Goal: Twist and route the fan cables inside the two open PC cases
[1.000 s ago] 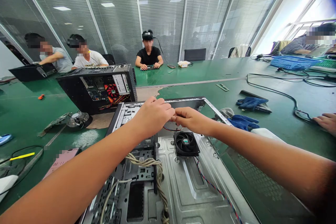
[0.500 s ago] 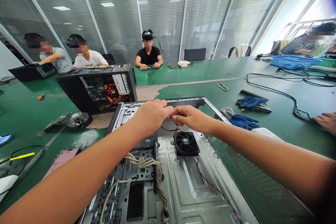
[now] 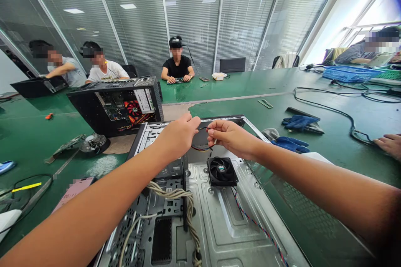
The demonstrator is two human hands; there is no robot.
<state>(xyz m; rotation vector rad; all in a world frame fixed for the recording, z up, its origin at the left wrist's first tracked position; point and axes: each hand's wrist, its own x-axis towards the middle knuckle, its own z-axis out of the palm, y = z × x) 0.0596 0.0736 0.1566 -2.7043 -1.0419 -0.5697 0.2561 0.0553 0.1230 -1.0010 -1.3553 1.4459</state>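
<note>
Over the far end of an open computer case (image 3: 213, 217), my left hand (image 3: 180, 133) pinches one part of a thin dark cable (image 3: 203, 128). My right hand (image 3: 227, 135) pinches the same cable a short way to the right, so a short span shows between the hands. Below them a loop of thin wires hangs inside the case. A black cooling fan (image 3: 222, 171) lies on the bare metal panel, with a twisted red, blue and black lead (image 3: 250, 217) running toward me. Bundled beige cables (image 3: 188, 200) lie along the drive bays.
Behind at left stands another computer tower (image 3: 115, 106) with a red fan. Blue gloves (image 3: 291, 144) and a black cable (image 3: 338, 108) lie to the right. A pink phone (image 3: 75, 190) is at left. Several people sit around the green table (image 3: 250, 83); a co-worker's hand (image 3: 390, 148) rests at right.
My hands have moved slightly apart, the left one to the left, and a span of cable now shows between them. The case and fan have not moved.
</note>
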